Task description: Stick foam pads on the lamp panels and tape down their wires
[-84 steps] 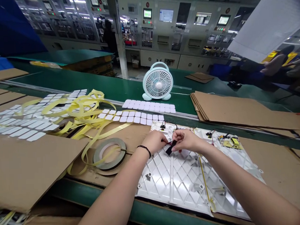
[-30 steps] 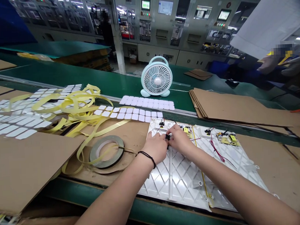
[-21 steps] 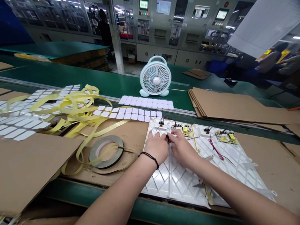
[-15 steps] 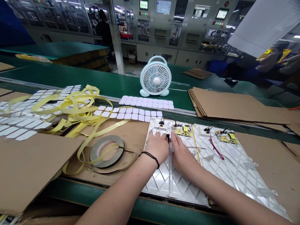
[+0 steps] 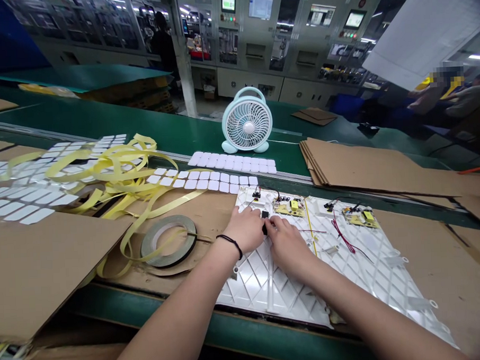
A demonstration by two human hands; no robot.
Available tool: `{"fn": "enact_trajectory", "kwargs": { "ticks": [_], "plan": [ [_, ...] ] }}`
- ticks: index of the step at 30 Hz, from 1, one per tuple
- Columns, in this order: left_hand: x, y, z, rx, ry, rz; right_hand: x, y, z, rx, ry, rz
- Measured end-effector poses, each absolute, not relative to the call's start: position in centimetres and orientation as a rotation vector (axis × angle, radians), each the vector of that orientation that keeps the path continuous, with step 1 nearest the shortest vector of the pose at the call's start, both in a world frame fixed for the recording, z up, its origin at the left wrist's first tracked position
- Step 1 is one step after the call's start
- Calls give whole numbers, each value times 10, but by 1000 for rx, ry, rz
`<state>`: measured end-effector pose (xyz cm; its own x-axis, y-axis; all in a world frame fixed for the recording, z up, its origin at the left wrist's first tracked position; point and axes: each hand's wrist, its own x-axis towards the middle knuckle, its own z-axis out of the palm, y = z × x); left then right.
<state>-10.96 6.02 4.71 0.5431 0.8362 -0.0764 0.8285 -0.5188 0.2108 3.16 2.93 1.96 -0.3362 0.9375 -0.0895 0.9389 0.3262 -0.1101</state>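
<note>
Two white ribbed plastic panels point(image 5: 248, 286) lie side by side in front of me. Over the left panel, my left hand point(image 5: 246, 230) is closed with its fingers bent down beside a small black piece point(image 5: 265, 229). My right hand point(image 5: 288, 244) meets it from the right, fingertips pinching at the same piece. Just above the fingers shows a black square point(image 5: 265, 214); whether it is part of that piece I cannot tell. A circuit board point(image 5: 289, 206) with a yellow component sits at the panel's top. Red and black wires point(image 5: 341, 234) lie on the right panel.
Left of the panels lies a tape roll point(image 5: 169, 241) on cardboard, with tangled yellow strips point(image 5: 120, 164) behind. White pad sheets point(image 5: 224, 178) lie beyond. A light-blue fan point(image 5: 247, 124) stands on the green surface. Stacked cardboard point(image 5: 374, 163) is at right. People are in the background.
My right hand has turned from lying flat on edge to fingers bent at the black piece. My left hand has shifted slightly left and down. More of the black square shows.
</note>
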Motion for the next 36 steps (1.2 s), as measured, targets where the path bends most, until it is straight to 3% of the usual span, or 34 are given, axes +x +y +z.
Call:
{"fn": "enact_trajectory", "kwargs": {
  "ticks": [8,15,19,22,27,31,36],
  "plan": [
    [-124,72,56,2384,1355,322,40,53,34,1692,2590,-134],
    [-169,60,147,2384,1399,717,28,66,29,1642,2584,-53],
    [-201,31,187,2469,1481,639,26,65,29,1659,2557,-60],
    [-223,0,175,2490,1559,269,29,64,26,1680,2539,-72],
    [-254,-47,100,2352,1669,-213,21,55,36,1739,2555,-26],
    [-269,-53,67,2290,1796,-107,-22,24,62,1733,2749,70],
    [-275,-47,67,2390,1812,-13,-89,-21,62,1352,3258,-146]
  ]
}}
